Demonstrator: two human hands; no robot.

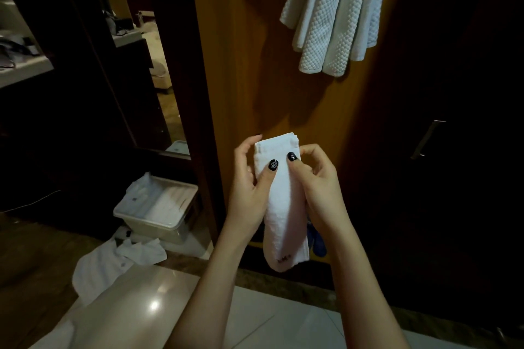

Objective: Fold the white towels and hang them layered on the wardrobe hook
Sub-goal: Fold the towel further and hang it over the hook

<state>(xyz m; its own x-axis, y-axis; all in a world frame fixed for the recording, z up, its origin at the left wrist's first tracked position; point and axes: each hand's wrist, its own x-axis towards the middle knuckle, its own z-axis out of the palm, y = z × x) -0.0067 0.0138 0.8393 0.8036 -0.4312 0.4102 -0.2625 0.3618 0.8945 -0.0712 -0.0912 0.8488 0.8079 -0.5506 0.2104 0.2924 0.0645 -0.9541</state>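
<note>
Head: towel [284, 208] top edge betw. L hand [251, 188], R hand [319, 187]

Both hands, left hand [249, 187] and right hand [317, 187], grip a folded white towel [283, 207] before the wardrobe door [255, 51]; quilted towels [334, 8] hang above.

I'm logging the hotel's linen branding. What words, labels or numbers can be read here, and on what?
No text here can be read.
Folded towel, reddish stitched mark near its lower end: too small and blurred to read.
Towel draped over the bin, small dark mark: too small to read.
Floor towel, small dark mark: too small to read.
</note>
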